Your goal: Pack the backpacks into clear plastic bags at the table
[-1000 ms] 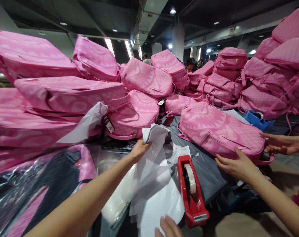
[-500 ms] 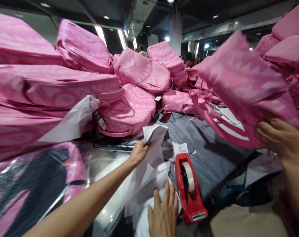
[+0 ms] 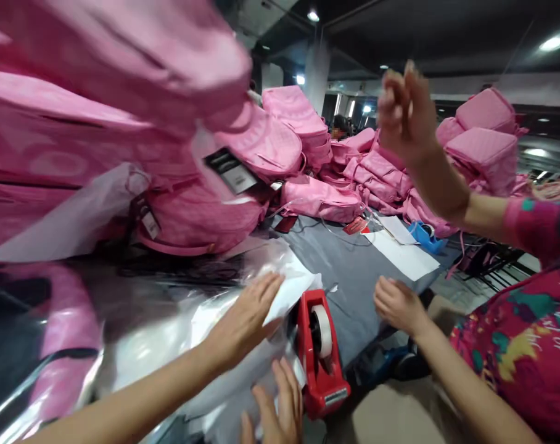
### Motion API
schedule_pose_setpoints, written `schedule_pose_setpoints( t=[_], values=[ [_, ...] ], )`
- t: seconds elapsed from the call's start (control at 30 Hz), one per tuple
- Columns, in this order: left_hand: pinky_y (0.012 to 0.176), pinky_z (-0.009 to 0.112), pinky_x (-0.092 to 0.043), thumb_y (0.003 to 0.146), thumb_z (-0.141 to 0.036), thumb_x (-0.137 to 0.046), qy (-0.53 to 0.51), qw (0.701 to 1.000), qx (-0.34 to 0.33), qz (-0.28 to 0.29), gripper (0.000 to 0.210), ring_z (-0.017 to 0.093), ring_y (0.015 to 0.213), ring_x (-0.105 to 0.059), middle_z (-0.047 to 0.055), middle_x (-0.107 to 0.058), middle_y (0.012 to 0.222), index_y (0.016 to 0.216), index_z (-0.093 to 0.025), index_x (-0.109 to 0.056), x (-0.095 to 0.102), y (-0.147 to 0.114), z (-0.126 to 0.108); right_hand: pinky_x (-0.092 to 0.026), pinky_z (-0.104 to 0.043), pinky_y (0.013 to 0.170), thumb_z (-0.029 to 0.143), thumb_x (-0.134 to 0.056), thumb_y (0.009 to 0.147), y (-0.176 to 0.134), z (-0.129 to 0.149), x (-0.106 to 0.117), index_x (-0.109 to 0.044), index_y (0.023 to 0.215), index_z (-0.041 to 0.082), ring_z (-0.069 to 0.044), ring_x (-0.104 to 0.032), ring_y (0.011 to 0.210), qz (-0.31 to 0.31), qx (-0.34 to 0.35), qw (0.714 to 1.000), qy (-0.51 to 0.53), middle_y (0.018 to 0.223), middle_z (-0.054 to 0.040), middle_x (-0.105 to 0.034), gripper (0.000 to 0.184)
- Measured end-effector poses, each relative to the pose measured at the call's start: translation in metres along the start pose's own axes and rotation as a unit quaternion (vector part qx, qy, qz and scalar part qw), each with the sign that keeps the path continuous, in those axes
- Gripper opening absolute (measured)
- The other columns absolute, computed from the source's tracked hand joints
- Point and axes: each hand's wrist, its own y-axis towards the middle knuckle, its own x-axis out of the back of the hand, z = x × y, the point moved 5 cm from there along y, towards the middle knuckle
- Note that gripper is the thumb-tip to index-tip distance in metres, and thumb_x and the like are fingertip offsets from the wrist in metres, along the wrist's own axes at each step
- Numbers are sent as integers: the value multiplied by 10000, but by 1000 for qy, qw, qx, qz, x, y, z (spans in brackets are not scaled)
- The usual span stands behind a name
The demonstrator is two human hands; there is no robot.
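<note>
Dispenser (image 3: 325,385) holds tape roll (image 3: 325,333); left hand (image 3: 243,319) and right hand (image 3: 280,410), grip spread, overlie white paper (image 3: 296,287)

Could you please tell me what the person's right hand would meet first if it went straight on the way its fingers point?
Most likely the left hand, which lies just ahead of the right hand in the picture, though depth is unclear and it might pass beneath.
</note>
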Motion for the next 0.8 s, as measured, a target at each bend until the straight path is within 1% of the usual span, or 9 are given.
schedule_pose_setpoints(
  t=[0.07, 0.13, 0.17, 0.3, 0.4, 0.5, 0.6, 0.7, 0.8],
  values=[
    [1208, 421, -390, 994, -267, -490, 35, 995, -97, 11, 611, 252, 1475, -416, 121, -449, 1585, 1575, -243, -307, -9, -31, -16, -557, -295, 544, 78, -194, 1004, -17, 3, -26, -687, 771, 312, -168, -614, 597, -3, -9, 999, -30, 555, 29, -494, 593],
    [1177, 397, -437, 1006, -319, -500, 56, 994, -93, 29, 645, 250, 1468, -430, 112, -435, 1599, 1604, -271, -262, -26, -61, -18, -525, -290, 512, 40, -177, 976, -31, 9, -48, -642, 684, 306, -185, -554, 538, -6, -12, 998, -57, 492, 30, -373, 610],
    [1186, 444, -424, 974, -364, -554, 75, 993, -74, 51, 718, 288, 1488, -395, 126, -395, 1622, 1615, -263, -249, -37, -73, -17, -527, -299, 525, 53, -218, 975, -38, 12, -56, -625, 656, 302, -192, -547, 551, -6, -9, 998, -69, 494, 27, -358, 574],
    [1213, 716, -145, 644, -528, -832, 177, 962, -1, 209, 1193, 482, 1541, -41, 206, -115, 1684, 1624, -186, -243, -72, -106, -25, -562, -348, 654, 204, -454, 975, -55, 21, -75, -578, 610, 250, -189, -570, 654, 8, 34, 996, -87, 592, 9, -478, 388],
    [1210, 720, -16, 587, -464, -882, 215, 931, 17, 295, 1248, 471, 1522, 62, 197, -30, 1678, 1618, -218, -225, -78, -114, -39, -555, -348, 712, 257, -419, 1017, -57, 22, -71, -539, 591, 220, -170, -575, 670, 9, 58, 994, -89, 635, 0, -538, 445],
    [1219, 701, -38, 601, -350, -884, 226, 917, 47, 324, 1248, 458, 1519, 69, 199, 1, 1671, 1621, -217, -179, -76, -114, -36, -559, -354, 762, 380, -471, 1048, -61, 37, -65, -631, 751, 204, -163, -606, 743, -13, 39, 995, -95, 762, -11, -628, 380],
    [1228, 672, -131, 733, -456, -818, 186, 917, 30, 351, 1118, 440, 1533, 14, 193, -49, 1673, 1624, -214, -188, -73, -116, -24, -580, -369, 777, 476, -597, 988, -90, 97, -72, -700, 1049, 236, -197, -658, 890, -46, -2, 995, -86, 1054, -67, -700, 268],
    [1208, 675, -213, 899, -608, -645, 144, 926, -23, 347, 916, 432, 1545, -72, 190, -133, 1673, 1622, -224, -235, -64, -116, -16, -586, -327, 686, 327, -533, 998, -140, 189, -88, -728, 1049, 345, -210, -699, 916, -67, -25, 996, -43, 1078, -39, -718, 202],
    [1171, 637, -341, 991, -422, -604, 145, 941, -51, 302, 649, 405, 1531, -248, 184, -299, 1645, 1572, -242, -378, -55, -110, -10, -580, -327, 823, 143, -424, 1009, -178, 246, -88, -660, 1194, 219, -202, -695, 1020, -114, -118, 986, 12, 1113, -75, -720, 309]
  ],
)
